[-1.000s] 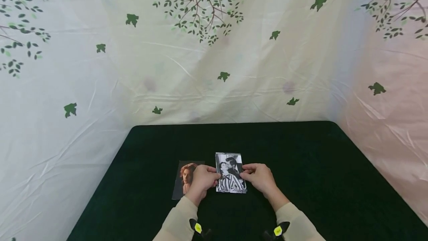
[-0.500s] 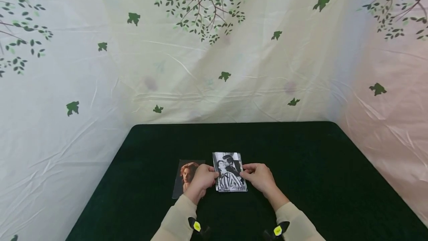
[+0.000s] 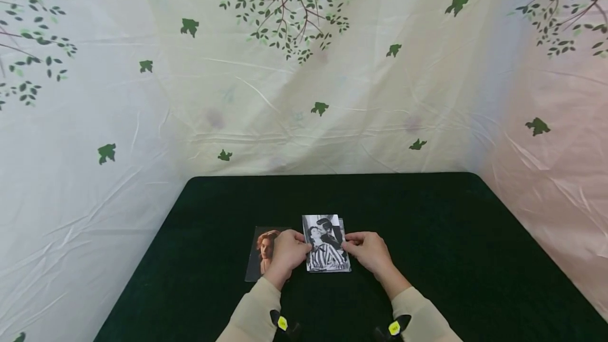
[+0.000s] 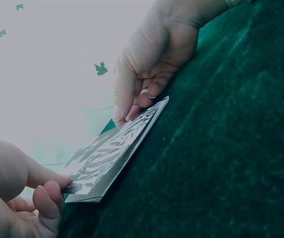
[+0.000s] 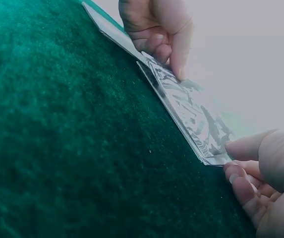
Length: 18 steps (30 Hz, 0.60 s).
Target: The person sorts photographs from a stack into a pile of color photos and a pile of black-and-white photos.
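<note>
A small stack of photo cards (image 3: 325, 249) lies between the two hands, its top card a black-and-white picture of a couple. That top card sits slightly askew, and the edge of a card beneath shows on the right. My left hand (image 3: 288, 252) pinches the stack's left edge between thumb and fingers; the left wrist view shows the thumb (image 4: 52, 178) on top. My right hand (image 3: 370, 253) pinches the right edge, its thumb (image 5: 246, 147) on the picture. Partly behind the left hand, a dark portrait photo (image 3: 261, 252) lies on the cloth.
A dark green velvety cloth (image 3: 427, 226) covers the table. Pale curtains (image 3: 266, 120) printed with leaves and branches hang behind and at both sides. Light sleeves (image 3: 258, 310) and dark wrist straps with yellow tags show at the bottom.
The top black-and-white photo has slid a little left and away, so a lower card's edge shows at the right. The left hand shifted slightly; the right has hardly moved.
</note>
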Tool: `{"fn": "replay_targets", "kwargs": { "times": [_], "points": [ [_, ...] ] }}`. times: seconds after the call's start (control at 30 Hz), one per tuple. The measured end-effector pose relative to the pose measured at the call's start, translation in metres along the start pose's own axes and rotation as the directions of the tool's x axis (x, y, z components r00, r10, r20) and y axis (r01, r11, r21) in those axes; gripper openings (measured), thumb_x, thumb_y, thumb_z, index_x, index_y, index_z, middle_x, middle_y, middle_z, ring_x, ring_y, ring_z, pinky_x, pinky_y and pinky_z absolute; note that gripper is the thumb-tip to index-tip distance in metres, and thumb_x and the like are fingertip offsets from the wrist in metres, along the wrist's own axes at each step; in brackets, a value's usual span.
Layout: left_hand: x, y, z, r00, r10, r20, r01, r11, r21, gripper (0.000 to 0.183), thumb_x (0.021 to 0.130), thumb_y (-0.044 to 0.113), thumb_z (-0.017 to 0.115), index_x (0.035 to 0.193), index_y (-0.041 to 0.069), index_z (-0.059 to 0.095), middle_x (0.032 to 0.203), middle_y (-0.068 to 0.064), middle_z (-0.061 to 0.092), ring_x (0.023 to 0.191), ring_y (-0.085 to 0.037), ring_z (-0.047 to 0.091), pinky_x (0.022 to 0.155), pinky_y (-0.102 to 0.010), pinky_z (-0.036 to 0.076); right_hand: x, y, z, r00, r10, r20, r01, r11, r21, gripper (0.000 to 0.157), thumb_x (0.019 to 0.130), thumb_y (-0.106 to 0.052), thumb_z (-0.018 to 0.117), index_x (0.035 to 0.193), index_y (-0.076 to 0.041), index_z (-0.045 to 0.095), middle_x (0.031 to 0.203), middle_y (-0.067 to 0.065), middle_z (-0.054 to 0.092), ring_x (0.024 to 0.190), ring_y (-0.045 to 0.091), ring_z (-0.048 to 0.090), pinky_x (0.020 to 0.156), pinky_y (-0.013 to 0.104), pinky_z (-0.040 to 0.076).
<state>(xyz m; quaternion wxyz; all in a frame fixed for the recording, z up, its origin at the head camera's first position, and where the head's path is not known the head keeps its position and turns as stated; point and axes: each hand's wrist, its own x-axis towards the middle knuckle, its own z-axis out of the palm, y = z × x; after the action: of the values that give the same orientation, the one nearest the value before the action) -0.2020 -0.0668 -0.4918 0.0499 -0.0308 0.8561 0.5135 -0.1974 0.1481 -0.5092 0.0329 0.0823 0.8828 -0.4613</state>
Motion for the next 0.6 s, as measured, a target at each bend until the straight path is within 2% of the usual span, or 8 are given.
{"fn": "replay_targets", "kwargs": {
  "times": [0.4, 0.6],
  "points": [
    [0.0013, 0.0004, 0.0009, 1.0, 0.009, 0.023, -0.007, 0.997, -0.075, 0.009, 0.09, 0.011, 0.064, 0.091, 0.003, 0.063, 0.071, -0.006, 0.058, 0.058, -0.016, 0.056, 0.052, -0.029, 0.045, 0.0023, 0.0005, 0.0021, 1.0, 0.019, -0.021, -0.016, 0.994, 0.108, 0.021, 0.089, -0.029, 0.069, 0.103, -0.014, 0.072, 0.093, 0.002, 0.065, 0.075, 0.016, 0.059, 0.066, 0.031, 0.05],
    [0.003, 0.0007, 0.0018, 0.998, 0.023, 0.066, -0.014, 0.991, -0.131, 0.012, 0.092, 0.012, 0.06, 0.088, 0.002, 0.065, 0.07, -0.005, 0.056, 0.056, -0.014, 0.054, 0.051, -0.027, 0.044, 0.0032, 0.0017, -0.0001, 0.999, 0.045, -0.008, -0.043, 0.984, 0.174, 0.025, 0.087, -0.035, 0.07, 0.102, -0.014, 0.072, 0.092, 0.003, 0.065, 0.078, 0.019, 0.059, 0.068, 0.031, 0.05]
  ]
}}
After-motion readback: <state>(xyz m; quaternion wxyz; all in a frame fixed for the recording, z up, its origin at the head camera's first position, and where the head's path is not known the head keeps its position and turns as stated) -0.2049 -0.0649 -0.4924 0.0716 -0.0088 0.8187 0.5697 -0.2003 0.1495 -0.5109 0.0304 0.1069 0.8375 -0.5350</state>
